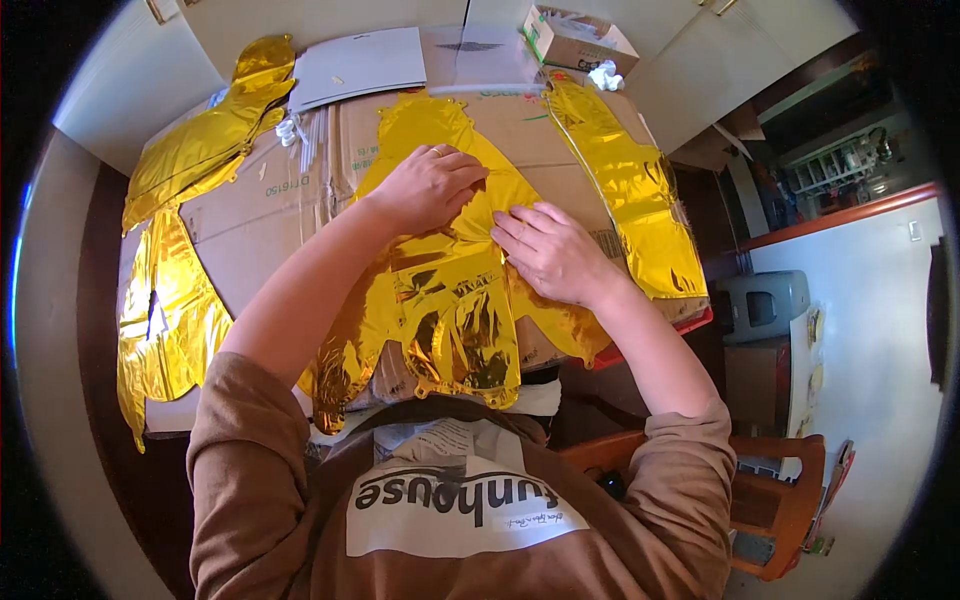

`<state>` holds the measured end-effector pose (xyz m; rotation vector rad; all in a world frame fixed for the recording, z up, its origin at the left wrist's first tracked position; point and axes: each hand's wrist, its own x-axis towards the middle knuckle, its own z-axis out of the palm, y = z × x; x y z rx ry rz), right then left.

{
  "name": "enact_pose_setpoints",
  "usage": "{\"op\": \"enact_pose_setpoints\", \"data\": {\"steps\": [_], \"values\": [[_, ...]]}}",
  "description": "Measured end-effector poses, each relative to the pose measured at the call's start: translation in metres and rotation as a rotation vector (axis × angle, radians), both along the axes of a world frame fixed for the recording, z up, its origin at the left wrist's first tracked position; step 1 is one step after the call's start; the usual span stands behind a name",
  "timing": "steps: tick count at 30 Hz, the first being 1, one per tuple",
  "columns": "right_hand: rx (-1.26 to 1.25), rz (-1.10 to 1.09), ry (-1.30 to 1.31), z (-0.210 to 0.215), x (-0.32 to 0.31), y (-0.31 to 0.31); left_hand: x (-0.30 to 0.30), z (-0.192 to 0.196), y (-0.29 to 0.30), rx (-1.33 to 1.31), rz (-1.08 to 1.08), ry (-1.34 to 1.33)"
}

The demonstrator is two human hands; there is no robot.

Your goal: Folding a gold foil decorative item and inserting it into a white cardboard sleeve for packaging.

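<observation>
Nearest is the brown shirt, sleeves pushed up; beyond it a shiny gold foil piece lies mid-table on cardboard, under both hands; the right hand rests on its right side, fingers nearly straight and close together; the left hand, slightly farther, curls its fingers over it (whether either pinches the foil, I cannot tell); left foil and right foil flank it; farthest sit white sheets and an open box.

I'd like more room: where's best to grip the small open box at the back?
Probably the near rim of the box, from the person's side, left of the white wad: it stands upright and open on top, with cabinet doors behind.
</observation>
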<state>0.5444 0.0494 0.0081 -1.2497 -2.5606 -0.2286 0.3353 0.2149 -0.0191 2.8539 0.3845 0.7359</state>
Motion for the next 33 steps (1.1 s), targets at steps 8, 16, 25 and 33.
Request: {"op": "enact_pose_setpoints", "data": {"steps": [8, 16, 25, 33], "values": [[0.017, 0.029, -0.009, -0.001, 0.001, 0.000, 0.002, 0.004, 0.006, 0.025, 0.033, 0.074], [-0.004, 0.060, 0.024, 0.001, 0.004, 0.004, -0.004, -0.003, 0.002, -0.014, 0.103, -0.124], [-0.070, 0.040, 0.089, 0.004, 0.005, 0.001, -0.064, 0.018, -0.057, -0.086, 0.193, -0.034], [-0.279, -0.179, 0.441, 0.001, 0.000, 0.025, -0.084, 0.012, -0.066, -0.065, 0.236, -0.020]]}}
